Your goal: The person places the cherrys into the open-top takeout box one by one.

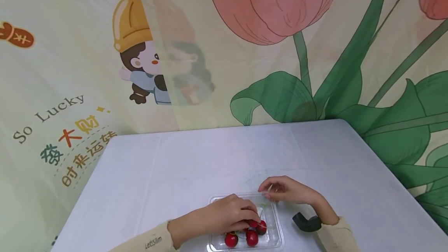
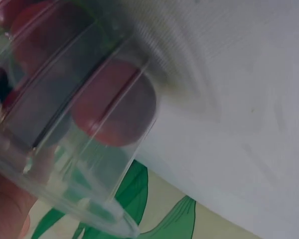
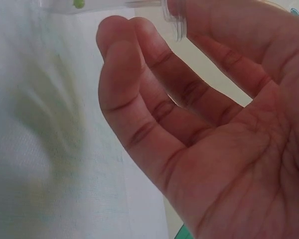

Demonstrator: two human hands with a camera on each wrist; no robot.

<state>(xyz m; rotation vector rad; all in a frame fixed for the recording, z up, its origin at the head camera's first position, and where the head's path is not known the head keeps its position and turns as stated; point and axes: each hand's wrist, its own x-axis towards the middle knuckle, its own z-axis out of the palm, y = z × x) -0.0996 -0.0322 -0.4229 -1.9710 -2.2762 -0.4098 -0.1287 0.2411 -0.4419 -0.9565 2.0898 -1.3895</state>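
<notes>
A clear plastic box point(image 1: 281, 240) sits on the white table with several red cherries in it. My left hand point(image 1: 227, 215) reaches over its left side, fingers curled around a cherry point(image 1: 252, 223). Just below those fingertips lie another cherry point(image 1: 252, 238) and one more point(image 1: 231, 240) to its left. Through the box wall, the left wrist view shows a cherry point(image 2: 114, 102) close up. At the far right corner, my right hand point(image 1: 288, 190) pinches the box's rim point(image 3: 174, 20) between thumb and fingers.
A black curved band point(image 1: 307, 223) is at the right wrist, beside the sleeve. The white table point(image 1: 168, 166) runs back to a printed cloth point(image 1: 196, 49) with tulips and a cartoon figure.
</notes>
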